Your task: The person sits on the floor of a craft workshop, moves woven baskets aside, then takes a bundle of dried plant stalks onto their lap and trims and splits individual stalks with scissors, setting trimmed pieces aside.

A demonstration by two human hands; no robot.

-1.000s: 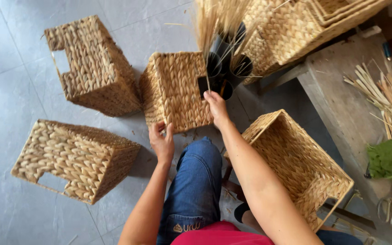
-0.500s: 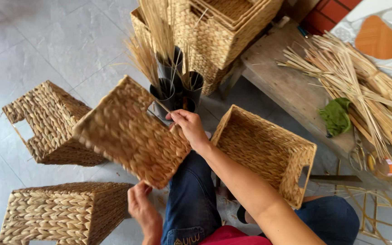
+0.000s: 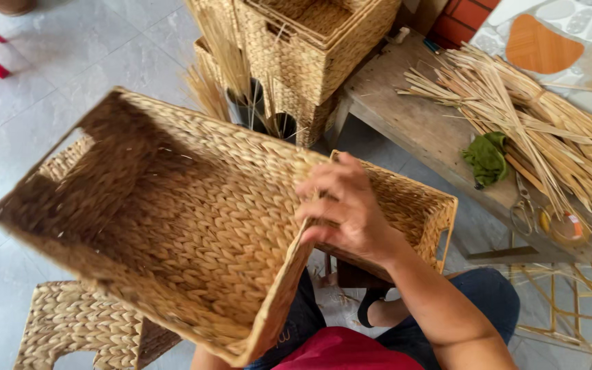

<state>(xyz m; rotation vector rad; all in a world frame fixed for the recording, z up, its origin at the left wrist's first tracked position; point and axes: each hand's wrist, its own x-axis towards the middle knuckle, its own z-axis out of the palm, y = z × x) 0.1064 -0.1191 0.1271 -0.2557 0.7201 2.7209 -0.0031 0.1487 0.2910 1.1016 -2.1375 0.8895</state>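
A large rectangular woven straw basket [image 3: 173, 219] is lifted close in front of me, tilted so its open inside faces me. My right hand [image 3: 344, 205] grips its right rim, fingers curled over the edge. My left hand is hidden behind or under this basket. A second woven basket [image 3: 423, 205] with a handle cut-out rests just behind my right hand, above my knee.
Another basket [image 3: 77, 325] lies upside down on the tiled floor at lower left. Stacked baskets [image 3: 310, 41] and dark tubes holding straw [image 3: 248, 103] stand at the back. A wooden bench [image 3: 419, 130] carries dried reed bundles [image 3: 536, 123], a green cloth [image 3: 486, 157], scissors [image 3: 523, 209] and tape.
The basket has come up from beside my knee to right in front of me and turned its opening toward me. My left hand has gone out of sight behind it.
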